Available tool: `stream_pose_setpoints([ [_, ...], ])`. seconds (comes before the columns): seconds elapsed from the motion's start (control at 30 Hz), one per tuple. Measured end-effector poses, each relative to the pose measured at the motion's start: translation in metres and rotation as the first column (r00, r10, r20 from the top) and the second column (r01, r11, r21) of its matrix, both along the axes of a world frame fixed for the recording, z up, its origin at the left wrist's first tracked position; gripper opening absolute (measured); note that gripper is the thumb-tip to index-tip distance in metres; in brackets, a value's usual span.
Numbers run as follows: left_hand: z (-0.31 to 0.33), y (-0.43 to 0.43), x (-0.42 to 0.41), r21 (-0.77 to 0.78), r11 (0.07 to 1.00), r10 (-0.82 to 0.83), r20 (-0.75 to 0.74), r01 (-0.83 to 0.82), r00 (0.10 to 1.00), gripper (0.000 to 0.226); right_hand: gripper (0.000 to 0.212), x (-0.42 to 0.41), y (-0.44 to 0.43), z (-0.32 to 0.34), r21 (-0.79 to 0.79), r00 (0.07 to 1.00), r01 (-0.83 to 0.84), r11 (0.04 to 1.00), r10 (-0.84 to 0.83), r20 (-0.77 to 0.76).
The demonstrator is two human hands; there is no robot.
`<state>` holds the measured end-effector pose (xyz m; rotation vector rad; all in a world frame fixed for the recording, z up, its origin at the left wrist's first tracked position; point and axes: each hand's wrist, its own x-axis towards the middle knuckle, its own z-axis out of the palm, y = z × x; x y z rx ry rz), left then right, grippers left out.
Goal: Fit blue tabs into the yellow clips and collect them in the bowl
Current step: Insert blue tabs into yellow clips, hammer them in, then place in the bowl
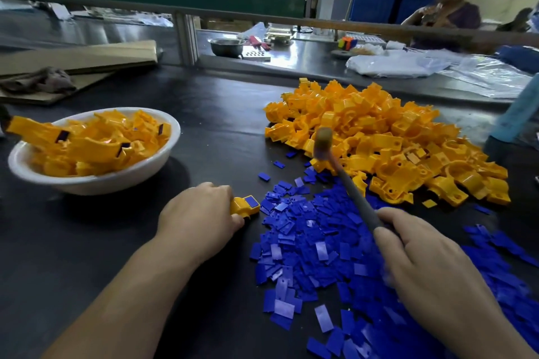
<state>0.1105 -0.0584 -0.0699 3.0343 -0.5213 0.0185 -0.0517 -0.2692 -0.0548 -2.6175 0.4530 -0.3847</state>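
Note:
My left hand (201, 213) grips a yellow clip (244, 206) on the dark table, with a blue tab set in its top. My right hand (423, 256) holds the handle of a small hammer (323, 143), whose blurred head hangs above the edge of the yellow pile. A big heap of loose yellow clips (388, 140) lies at the right. A spread of blue tabs (315, 245) covers the table in front of it, under my right hand. A white bowl (116, 181) at the left holds several yellow clips with blue tabs fitted.
Cardboard sheets (87, 58) and a grey rag (38, 81) lie at the back left. Beyond a metal rail (262, 20) a second bench carries a steel bowl (226, 45) and plastic bags (408, 64); a person (446, 11) sits behind it.

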Motion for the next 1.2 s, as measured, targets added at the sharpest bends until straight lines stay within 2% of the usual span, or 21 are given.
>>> stream_pose_setpoints([
  [0.1,-0.002,-0.002,-0.001,0.009,1.000,-0.012,0.032,0.012,0.999,0.031,0.031,-0.002,0.013,0.005,0.210,0.996,-0.079,0.975,0.068,0.062],
  [0.2,-0.003,-0.003,0.000,-0.001,1.000,-0.019,0.040,0.019,0.999,0.031,0.035,-0.003,0.023,0.005,0.255,0.991,-0.130,0.958,0.131,0.010],
  [0.33,-0.003,-0.001,0.003,0.008,0.999,-0.038,0.038,0.038,0.999,0.032,0.035,-0.003,0.030,0.004,0.187,0.982,-0.186,0.965,0.189,0.000],
  [0.43,-0.004,-0.002,0.003,0.019,0.999,-0.048,0.062,0.047,0.997,0.033,0.037,0.001,0.040,0.009,0.031,0.960,-0.239,0.970,0.241,-0.141],
  [0.5,-0.004,-0.002,0.004,0.017,0.999,-0.050,0.067,0.049,0.996,0.033,0.037,0.004,0.041,0.010,-0.016,0.949,-0.257,0.966,0.250,-0.194],
  [0.63,-0.005,-0.002,0.004,0.010,0.999,-0.051,0.082,0.050,0.995,0.033,0.033,0.002,0.036,0.008,0.012,0.968,-0.222,0.975,0.222,-0.119],
  [0.77,-0.006,-0.002,0.003,-0.004,0.999,-0.043,0.090,0.043,0.995,0.029,0.043,0.007,0.043,0.002,-0.005,0.977,-0.213,0.977,0.213,0.030],
  [0.87,-0.004,-0.003,0.002,0.001,0.999,-0.043,0.090,0.043,0.995,0.028,0.038,0.014,0.053,0.004,-0.022,0.962,-0.255,0.967,0.251,-0.109],
  [1.03,-0.004,-0.003,0.002,-0.005,0.999,-0.031,0.096,0.032,0.995,0.029,0.027,0.014,0.043,0.006,0.067,0.973,-0.202,0.977,0.208,-0.101],
  [1.1,-0.003,-0.002,0.002,-0.023,1.000,-0.014,0.076,0.016,0.997,0.032,0.031,0.012,0.038,0.007,0.018,0.979,-0.175,0.984,0.176,-0.101],
  [1.2,0.003,0.001,0.003,-0.119,0.992,0.048,0.005,-0.047,0.999,0.034,0.038,0.010,0.013,-0.004,-0.156,0.998,-0.066,0.986,0.064,-0.015],
])
